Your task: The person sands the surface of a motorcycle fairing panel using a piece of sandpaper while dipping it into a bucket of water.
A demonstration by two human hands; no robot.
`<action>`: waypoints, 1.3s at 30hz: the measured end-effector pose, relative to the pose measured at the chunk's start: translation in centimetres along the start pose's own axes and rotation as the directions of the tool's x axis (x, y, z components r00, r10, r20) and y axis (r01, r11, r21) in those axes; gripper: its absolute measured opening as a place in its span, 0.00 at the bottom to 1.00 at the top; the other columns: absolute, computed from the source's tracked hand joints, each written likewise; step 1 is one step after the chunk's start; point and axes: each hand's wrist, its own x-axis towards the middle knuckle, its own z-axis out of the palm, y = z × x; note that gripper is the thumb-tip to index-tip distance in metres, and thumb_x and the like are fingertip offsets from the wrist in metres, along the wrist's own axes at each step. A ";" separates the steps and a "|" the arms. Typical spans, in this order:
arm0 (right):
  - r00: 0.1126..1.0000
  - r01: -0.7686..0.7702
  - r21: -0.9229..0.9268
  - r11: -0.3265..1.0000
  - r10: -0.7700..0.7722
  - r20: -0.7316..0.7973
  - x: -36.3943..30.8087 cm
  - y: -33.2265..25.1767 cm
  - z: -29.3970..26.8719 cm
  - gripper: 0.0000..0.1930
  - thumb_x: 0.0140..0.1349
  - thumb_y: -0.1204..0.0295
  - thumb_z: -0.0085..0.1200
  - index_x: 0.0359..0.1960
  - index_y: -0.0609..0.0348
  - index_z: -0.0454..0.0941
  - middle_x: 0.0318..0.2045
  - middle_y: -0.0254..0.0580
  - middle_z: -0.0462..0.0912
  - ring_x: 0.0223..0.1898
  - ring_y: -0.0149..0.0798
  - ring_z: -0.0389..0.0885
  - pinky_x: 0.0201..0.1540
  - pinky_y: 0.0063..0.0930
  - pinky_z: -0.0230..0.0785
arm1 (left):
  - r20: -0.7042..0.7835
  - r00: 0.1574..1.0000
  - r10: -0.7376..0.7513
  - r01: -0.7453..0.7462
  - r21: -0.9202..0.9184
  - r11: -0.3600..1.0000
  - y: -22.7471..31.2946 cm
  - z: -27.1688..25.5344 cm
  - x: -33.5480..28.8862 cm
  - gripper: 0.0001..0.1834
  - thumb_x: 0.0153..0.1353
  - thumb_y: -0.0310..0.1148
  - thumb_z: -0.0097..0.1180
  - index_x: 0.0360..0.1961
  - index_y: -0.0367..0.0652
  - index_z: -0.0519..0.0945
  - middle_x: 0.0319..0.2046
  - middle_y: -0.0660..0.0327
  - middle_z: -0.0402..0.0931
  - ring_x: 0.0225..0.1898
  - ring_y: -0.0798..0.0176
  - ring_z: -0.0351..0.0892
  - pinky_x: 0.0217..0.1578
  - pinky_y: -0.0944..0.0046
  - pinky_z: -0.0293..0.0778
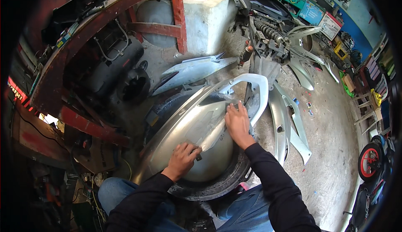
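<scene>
A long silver-gold motorcycle body panel (167,148) lies tilted across a black tire (209,192), its pale grab-rail-shaped end (260,92) at the upper right. Dull grey patches show on its surface. My left hand (181,160) rests on the panel's lower middle, fingers curled; a small dark flat piece (199,157) sticks out beside the thumb, its kind unclear. Farther up, my right hand (238,124) lies on the panel near its rail end, fingers stretched forward. Some dark material shows by those fingertips, but I cannot tell whether it is held.
Right of the tire, more silver panels (279,125) lie on the concrete floor (326,148). A pale blue panel (194,73) sits beyond it. A red frame (90,125) stands at left around a dark tank (115,66). A partly stripped motorcycle (268,35) is at the back.
</scene>
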 end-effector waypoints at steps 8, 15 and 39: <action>0.991 -0.102 0.008 0.995 0.102 -0.089 0.6 0.1 -0.7 0.15 0.62 0.71 0.55 0.46 0.68 0.85 0.52 0.56 0.85 0.62 0.65 0.76 0.67 0.54 0.66 | -0.033 0.999 0.038 -0.037 0.016 0.999 -0.3 0.2 0.0 0.19 0.51 0.21 0.57 0.44 0.51 0.82 0.41 0.69 0.79 0.42 0.62 0.77 0.42 0.59 0.70; 0.995 -0.094 0.332 0.939 0.101 -0.004 -0.6 -1.0 -2.2 0.14 0.65 0.74 0.53 0.49 0.65 0.85 0.53 0.54 0.85 0.63 0.60 0.77 0.68 0.47 0.67 | 0.005 0.999 0.044 -0.044 0.130 0.991 0.0 -0.7 0.1 0.24 0.53 0.24 0.57 0.52 0.57 0.81 0.43 0.71 0.78 0.40 0.63 0.76 0.42 0.60 0.69; 0.969 -0.238 0.364 0.901 0.246 0.023 -3.3 -4.5 -5.3 0.12 0.61 0.77 0.59 0.46 0.66 0.84 0.51 0.53 0.84 0.57 0.54 0.81 0.64 0.43 0.72 | 0.153 0.976 0.158 -0.162 0.012 0.987 -2.1 -5.5 -3.0 0.34 0.51 0.25 0.58 0.62 0.62 0.81 0.61 0.72 0.79 0.40 0.62 0.75 0.44 0.60 0.72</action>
